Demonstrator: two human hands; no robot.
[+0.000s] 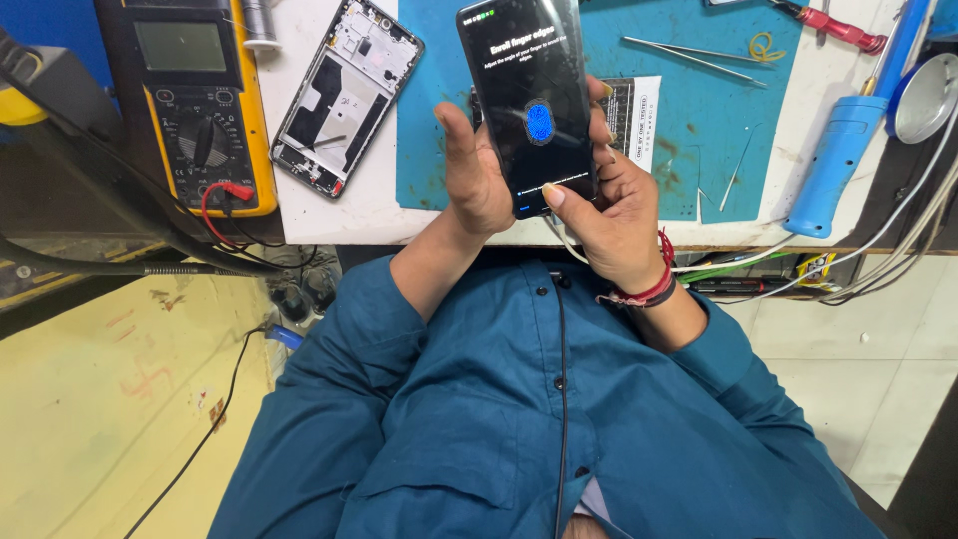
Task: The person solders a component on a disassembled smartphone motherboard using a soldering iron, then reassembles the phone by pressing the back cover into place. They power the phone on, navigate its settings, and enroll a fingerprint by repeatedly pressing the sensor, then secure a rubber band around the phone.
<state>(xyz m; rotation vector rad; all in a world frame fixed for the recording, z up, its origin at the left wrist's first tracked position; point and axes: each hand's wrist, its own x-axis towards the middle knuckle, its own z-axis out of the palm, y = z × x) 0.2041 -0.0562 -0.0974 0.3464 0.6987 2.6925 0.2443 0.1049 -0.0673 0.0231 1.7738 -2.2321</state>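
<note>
A black smartphone (527, 95) with a lit screen showing a blue fingerprint graphic is held upright over the near edge of the white workbench (329, 215). My left hand (472, 170) grips its left side and back, thumb raised along the edge. My right hand (614, 215), with red threads around the wrist, holds the lower right side; its thumb rests on the bottom of the screen. A thin white cable (561, 240) hangs from under the phone.
A yellow multimeter (200, 100) with red and black leads lies at the left. Beside it lies an opened phone frame (344, 90). A blue mat (689, 110) carries tweezers (689, 55). A blue hand tool (843, 150), a red-handled screwdriver (843, 28) and several cables are at the right.
</note>
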